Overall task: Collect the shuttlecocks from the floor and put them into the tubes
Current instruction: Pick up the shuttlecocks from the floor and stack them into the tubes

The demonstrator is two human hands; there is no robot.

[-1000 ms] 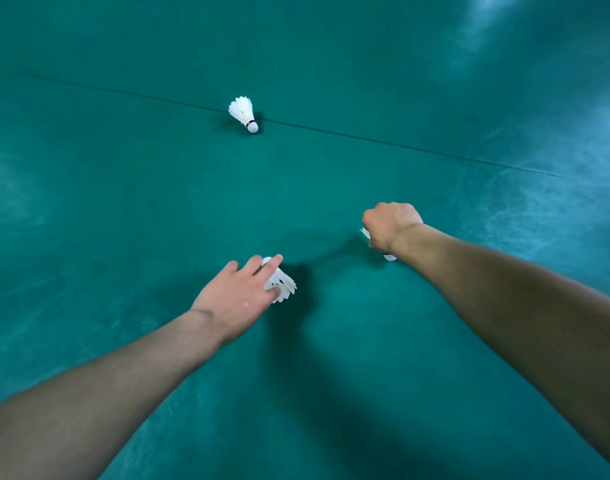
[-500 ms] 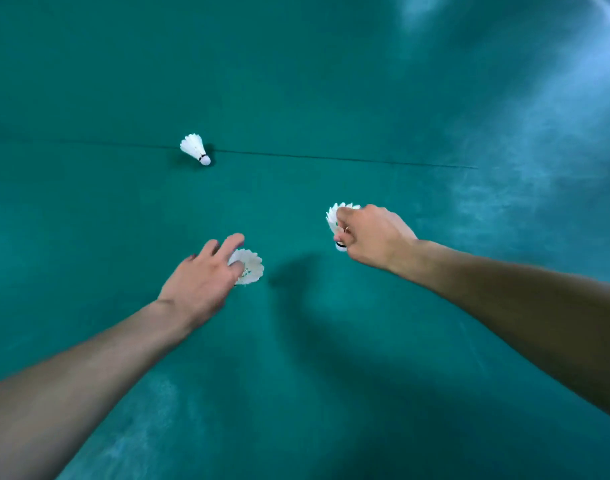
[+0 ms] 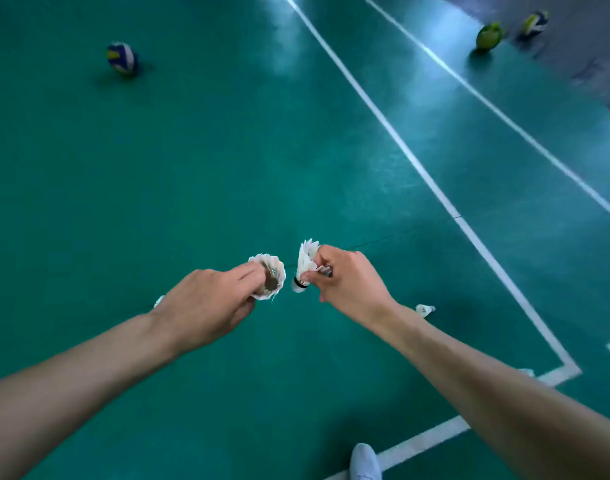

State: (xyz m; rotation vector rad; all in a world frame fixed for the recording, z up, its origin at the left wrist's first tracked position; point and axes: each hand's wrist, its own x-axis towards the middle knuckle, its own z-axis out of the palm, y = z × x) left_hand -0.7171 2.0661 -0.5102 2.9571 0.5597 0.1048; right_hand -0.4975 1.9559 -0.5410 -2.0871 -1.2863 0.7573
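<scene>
Both hands are now lifted clear of the floor, each carrying a shuttlecock; a second ago they were down at the green surface closing on them. The left hand (image 3: pixel 206 306) has its fingers curled round a white feathered shuttlecock with its open skirt facing the camera (image 3: pixel 269 278), a fingertip tucked inside the cone. The right hand (image 3: pixel 348 285) pinches a second white feathered shuttlecock (image 3: pixel 305 263) by its skirt, cork base down with a dark band above the rounded tip. The two birds sit just beside each other, apart, which suggests nesting one into the other before carrying them off; no tube is in view.

A pale shoe toe (image 3: pixel 365 460) shows nearest, at the bottom edge. Beyond the wrists, another small white shuttlecock (image 3: pixel 425 309) lies on the smooth, glossy green court floor (image 3: pixel 158 168), so collecting is unfinished. White painted boundary lines (image 3: pixel 393 133) cross it. Farthest off rest a blue-and-yellow panelled ball (image 3: pixel 123 58) and a green ball (image 3: pixel 490 35), both blurred.
</scene>
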